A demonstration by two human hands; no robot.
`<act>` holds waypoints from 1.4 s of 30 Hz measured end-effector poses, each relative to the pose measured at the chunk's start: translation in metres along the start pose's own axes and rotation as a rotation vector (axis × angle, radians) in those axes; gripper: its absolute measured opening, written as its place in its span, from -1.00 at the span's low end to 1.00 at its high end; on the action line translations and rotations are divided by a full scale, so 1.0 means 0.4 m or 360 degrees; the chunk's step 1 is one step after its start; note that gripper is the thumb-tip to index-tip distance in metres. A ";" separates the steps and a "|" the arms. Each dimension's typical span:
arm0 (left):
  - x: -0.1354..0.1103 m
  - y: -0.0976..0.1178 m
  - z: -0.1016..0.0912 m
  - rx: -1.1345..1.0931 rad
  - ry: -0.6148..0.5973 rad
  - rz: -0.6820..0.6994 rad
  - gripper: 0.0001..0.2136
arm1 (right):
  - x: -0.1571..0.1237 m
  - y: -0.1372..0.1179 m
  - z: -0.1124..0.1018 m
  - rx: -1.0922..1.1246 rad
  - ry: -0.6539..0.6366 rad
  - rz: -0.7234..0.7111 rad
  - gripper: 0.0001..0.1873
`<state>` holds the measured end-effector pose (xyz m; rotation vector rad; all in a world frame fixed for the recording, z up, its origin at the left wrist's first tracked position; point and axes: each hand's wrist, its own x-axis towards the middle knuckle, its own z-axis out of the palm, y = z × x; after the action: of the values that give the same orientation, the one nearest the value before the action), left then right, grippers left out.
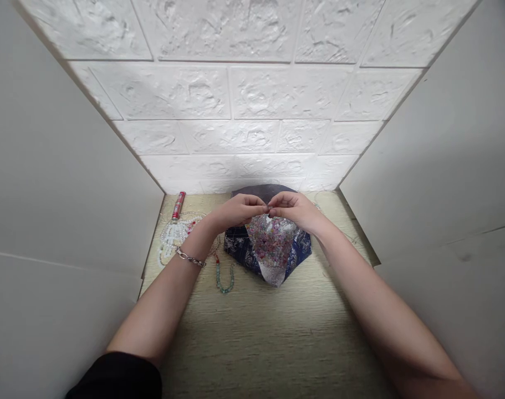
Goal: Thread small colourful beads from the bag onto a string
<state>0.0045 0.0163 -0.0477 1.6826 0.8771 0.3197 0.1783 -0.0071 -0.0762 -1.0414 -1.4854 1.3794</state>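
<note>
My left hand (pixel 239 212) and my right hand (pixel 294 211) meet at the fingertips above a clear plastic bag (pixel 272 246) full of small pink and mixed-colour beads. Both hands pinch the bag's top edge, fingers closed on it. The bag hangs tilted, its lower tip resting near the wooden table (pixel 277 332). Under it lies a dark blue patterned box (pixel 241 249) with a dark lid behind. A metal chain bracelet (pixel 189 257) circles my left wrist.
A green bead necklace (pixel 225 280) lies left of the box. White bead strands (pixel 173 235) are piled at the far left, beside a red tube (pixel 178 205). White panels wall in both sides, and a white embossed brick wall (pixel 252 111) closes the back.
</note>
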 end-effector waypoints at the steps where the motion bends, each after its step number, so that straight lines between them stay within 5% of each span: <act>1: 0.000 0.000 0.000 0.0001 -0.0003 0.0000 -0.81 | 0.000 0.001 0.000 -0.0003 -0.0002 0.0001 -0.79; 21: 0.007 -0.006 0.003 -0.0164 0.0003 -0.0007 -0.78 | 0.000 -0.006 0.016 -0.0262 0.0192 0.0000 -0.78; 29: 0.007 -0.015 0.002 -0.0398 -0.0083 0.0015 -0.74 | -0.017 -0.033 0.033 -0.1337 0.0283 -0.0592 -0.78; 33: 0.005 -0.011 0.005 -0.0526 -0.0099 -0.0023 -0.72 | -0.028 -0.056 0.052 -0.1642 0.0182 -0.0642 -0.80; 42: -0.011 0.010 0.015 -0.0485 -0.0220 -0.0024 -0.74 | -0.042 -0.090 0.052 -0.1409 0.0226 -0.0475 -0.58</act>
<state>0.0068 0.0085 -0.0447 1.3976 0.6997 0.3063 0.1625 -0.0311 -0.0418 -1.3187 -2.0886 0.3920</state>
